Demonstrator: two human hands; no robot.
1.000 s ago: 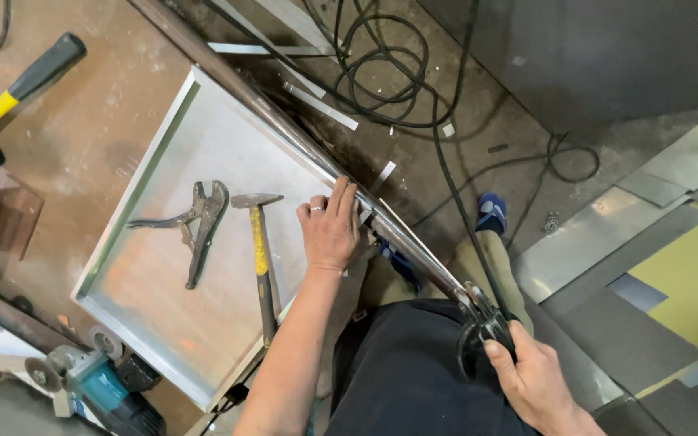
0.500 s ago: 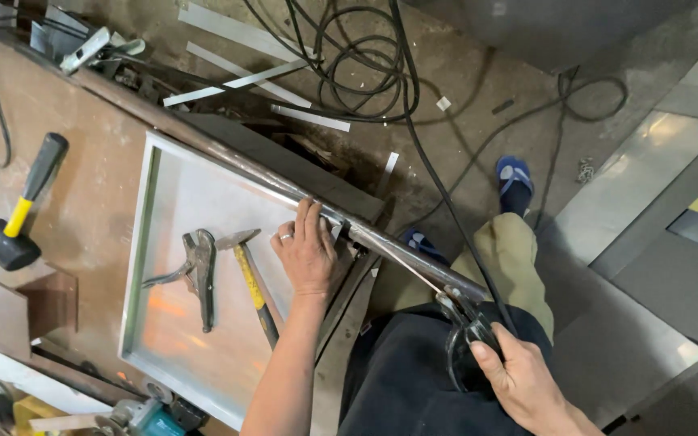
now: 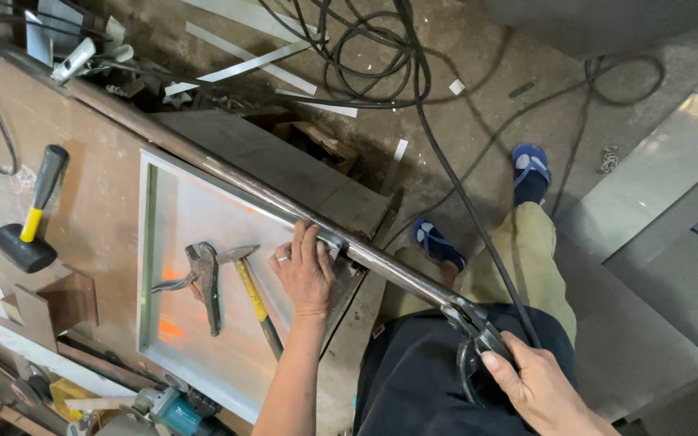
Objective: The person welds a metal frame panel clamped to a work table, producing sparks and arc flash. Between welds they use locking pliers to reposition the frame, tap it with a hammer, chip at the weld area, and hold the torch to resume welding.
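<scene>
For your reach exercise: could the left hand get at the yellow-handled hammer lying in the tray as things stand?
Probably yes. The left hand rests on the tray edge, the hammer lies just beside it, and nothing sits between them.

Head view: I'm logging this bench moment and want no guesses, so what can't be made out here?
- Right hand: cut off by the bottom edge; its grip on the dark tool hides the handle.
- Left hand: it covers the metal tray rim beneath it.
- Teal power tool: cropped by the bottom edge.
- Hammer: its handle end passes under the forearm.
</scene>
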